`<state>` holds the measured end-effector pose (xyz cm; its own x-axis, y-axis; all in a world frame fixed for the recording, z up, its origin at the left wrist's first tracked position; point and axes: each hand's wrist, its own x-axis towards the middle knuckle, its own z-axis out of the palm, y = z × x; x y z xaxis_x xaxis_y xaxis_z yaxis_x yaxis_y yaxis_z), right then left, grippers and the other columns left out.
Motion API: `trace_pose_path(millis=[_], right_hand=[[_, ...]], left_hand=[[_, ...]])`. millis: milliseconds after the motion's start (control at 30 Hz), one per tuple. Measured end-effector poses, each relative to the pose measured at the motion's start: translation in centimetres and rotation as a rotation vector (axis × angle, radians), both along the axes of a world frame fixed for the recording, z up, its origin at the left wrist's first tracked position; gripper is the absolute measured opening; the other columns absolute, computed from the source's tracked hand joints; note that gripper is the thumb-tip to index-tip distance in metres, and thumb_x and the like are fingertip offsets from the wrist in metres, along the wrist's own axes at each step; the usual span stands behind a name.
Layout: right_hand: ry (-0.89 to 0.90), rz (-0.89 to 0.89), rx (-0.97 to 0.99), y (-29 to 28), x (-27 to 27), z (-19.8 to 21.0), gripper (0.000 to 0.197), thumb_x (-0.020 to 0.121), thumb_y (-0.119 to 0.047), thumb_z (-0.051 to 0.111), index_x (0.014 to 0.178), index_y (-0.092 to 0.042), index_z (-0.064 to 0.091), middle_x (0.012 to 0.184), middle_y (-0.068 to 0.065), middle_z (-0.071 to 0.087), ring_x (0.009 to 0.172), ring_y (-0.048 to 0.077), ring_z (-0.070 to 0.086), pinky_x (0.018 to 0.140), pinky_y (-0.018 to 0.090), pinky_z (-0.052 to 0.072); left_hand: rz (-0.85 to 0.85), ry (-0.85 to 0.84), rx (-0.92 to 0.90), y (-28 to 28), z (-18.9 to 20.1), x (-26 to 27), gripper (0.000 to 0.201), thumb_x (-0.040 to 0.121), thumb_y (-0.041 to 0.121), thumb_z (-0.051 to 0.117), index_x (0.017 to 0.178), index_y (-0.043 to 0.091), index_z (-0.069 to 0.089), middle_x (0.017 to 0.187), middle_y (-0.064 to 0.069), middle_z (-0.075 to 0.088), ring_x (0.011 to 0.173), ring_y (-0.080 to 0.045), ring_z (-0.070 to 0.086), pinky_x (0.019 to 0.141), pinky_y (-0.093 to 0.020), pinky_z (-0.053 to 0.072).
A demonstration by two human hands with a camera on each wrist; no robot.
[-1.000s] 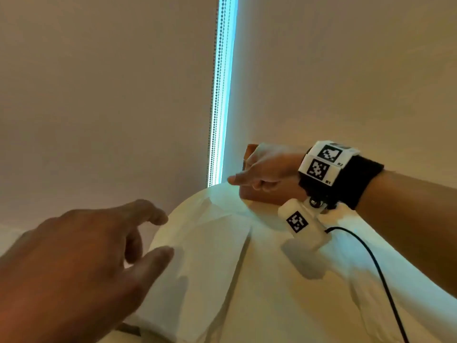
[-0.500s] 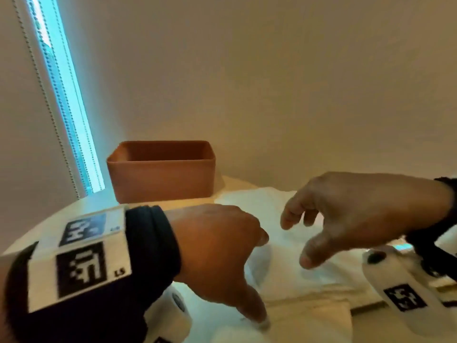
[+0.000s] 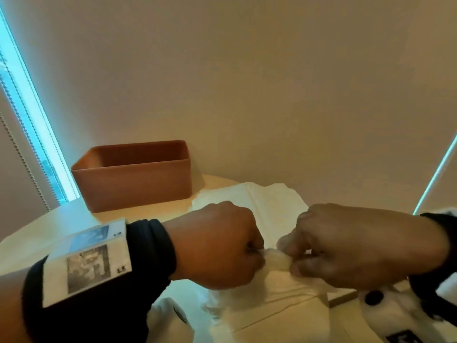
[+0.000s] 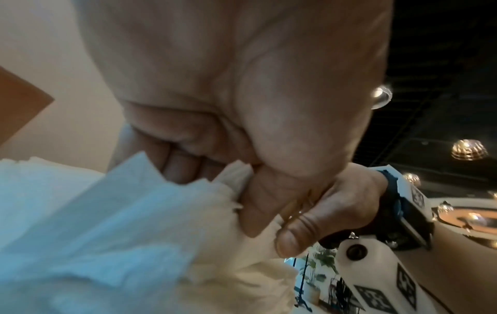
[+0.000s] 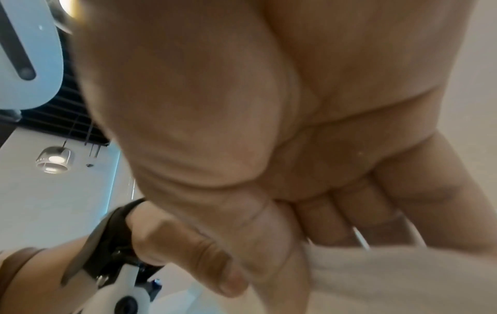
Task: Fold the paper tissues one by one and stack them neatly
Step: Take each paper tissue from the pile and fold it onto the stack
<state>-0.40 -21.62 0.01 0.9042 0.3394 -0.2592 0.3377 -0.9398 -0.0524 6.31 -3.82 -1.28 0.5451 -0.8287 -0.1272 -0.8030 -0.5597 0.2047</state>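
Both hands meet above the table and pinch the same white paper tissue [image 3: 275,260]. My left hand [image 3: 222,246] grips its edge between thumb and curled fingers; the tissue [image 4: 112,223] hangs crumpled below that left hand [image 4: 250,170]. My right hand [image 3: 346,246] pinches the tissue right beside the left one, and the tissue [image 5: 403,274] shows under that right hand [image 5: 282,244]. More white tissues [image 3: 272,201] lie spread flat on the table behind and under the hands.
A terracotta rectangular bin [image 3: 133,174] stands at the back left of the pale round table [image 3: 61,224], close to the wall. A bright window strip [image 3: 32,120] runs along the left. White wrist cameras hang below both wrists.
One second ago both hands were open and apart over the tissues. They have come together, and each now pinches the same tissue lifted off the pile. The head view swung right.
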Motion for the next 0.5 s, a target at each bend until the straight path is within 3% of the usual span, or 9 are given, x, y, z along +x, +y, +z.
trace_pose_path(millis=[67, 133, 233, 300, 367, 433, 500], right_hand=[[-0.087, -0.012, 0.052, 0.0, 0.1, 0.0, 0.026, 0.096, -0.034, 0.054, 0.09, -0.018, 0.073, 0.073, -0.017, 0.06, 0.074, 0.004, 0.055, 0.066, 0.018, 0.045], [-0.157, -0.033, 0.09, 0.2, 0.3, 0.1, 0.027, 0.09, -0.038, 0.063, 0.084, -0.014, 0.073, 0.078, -0.009, 0.063, 0.073, 0.008, 0.057, 0.064, 0.022, 0.047], [-0.094, -0.119, 0.241, 0.5, 0.5, 1.3, 0.028, 0.078, -0.041, 0.079, 0.064, -0.018, 0.071, 0.055, -0.007, 0.06, 0.049, 0.006, 0.052, 0.048, 0.018, 0.039], [-0.057, -0.171, 0.388, 0.3, 0.6, 2.4, 0.03, 0.072, -0.042, 0.082, 0.056, -0.02, 0.069, 0.047, -0.006, 0.054, 0.042, 0.005, 0.045, 0.045, 0.018, 0.035], [-0.044, -0.177, 0.507, 0.0, 0.8, 3.4, 0.024, 0.074, -0.04, 0.08, 0.059, -0.022, 0.073, 0.049, -0.006, 0.06, 0.044, 0.004, 0.05, 0.049, 0.022, 0.04], [-0.025, -0.148, 0.593, -0.3, 1.2, 4.5, 0.01, 0.08, -0.029, 0.077, 0.072, -0.024, 0.079, 0.063, -0.006, 0.072, 0.054, 0.004, 0.064, 0.055, 0.022, 0.048], [-0.041, -0.121, 0.65, -0.4, 1.6, 6.0, 0.008, 0.083, -0.016, 0.074, 0.084, -0.02, 0.081, 0.074, -0.002, 0.077, 0.063, 0.011, 0.072, 0.057, 0.023, 0.054]], left_hand=[[0.054, 0.035, -0.072, 0.2, 0.1, 0.0, 0.025, 0.09, 0.041, 0.058, 0.1, 0.026, 0.075, 0.09, 0.008, 0.074, 0.081, -0.009, 0.069, 0.079, -0.028, 0.059], [0.114, 0.085, -0.124, 0.3, 0.5, 0.1, 0.023, 0.083, 0.045, 0.068, 0.096, 0.027, 0.075, 0.088, 0.011, 0.073, 0.08, -0.006, 0.068, 0.078, -0.025, 0.059], [0.151, 0.22, -0.239, 0.9, 1.5, 0.5, 0.026, 0.072, 0.045, 0.076, 0.088, 0.024, 0.075, 0.087, 0.01, 0.075, 0.081, -0.008, 0.07, 0.079, -0.032, 0.059], [0.169, 0.277, -0.322, 1.6, 2.3, 0.8, 0.023, 0.072, 0.043, 0.075, 0.085, 0.024, 0.075, 0.086, 0.008, 0.075, 0.082, -0.011, 0.071, 0.081, -0.038, 0.059], [0.181, 0.323, -0.435, 2.2, 3.1, 1.0, 0.022, 0.072, 0.043, 0.074, 0.081, 0.023, 0.075, 0.084, 0.004, 0.075, 0.084, -0.017, 0.071, 0.083, -0.045, 0.058], [0.188, 0.357, -0.577, 2.9, 3.8, 1.1, 0.03, 0.067, 0.049, 0.076, 0.08, 0.022, 0.074, 0.083, -0.003, 0.074, 0.086, -0.029, 0.069, 0.084, -0.054, 0.055], [0.175, 0.451, -0.752, 3.6, 4.3, 1.5, 0.036, 0.066, 0.047, 0.082, 0.086, 0.018, 0.073, 0.092, -0.012, 0.073, 0.093, -0.037, 0.068, 0.09, -0.06, 0.051]])
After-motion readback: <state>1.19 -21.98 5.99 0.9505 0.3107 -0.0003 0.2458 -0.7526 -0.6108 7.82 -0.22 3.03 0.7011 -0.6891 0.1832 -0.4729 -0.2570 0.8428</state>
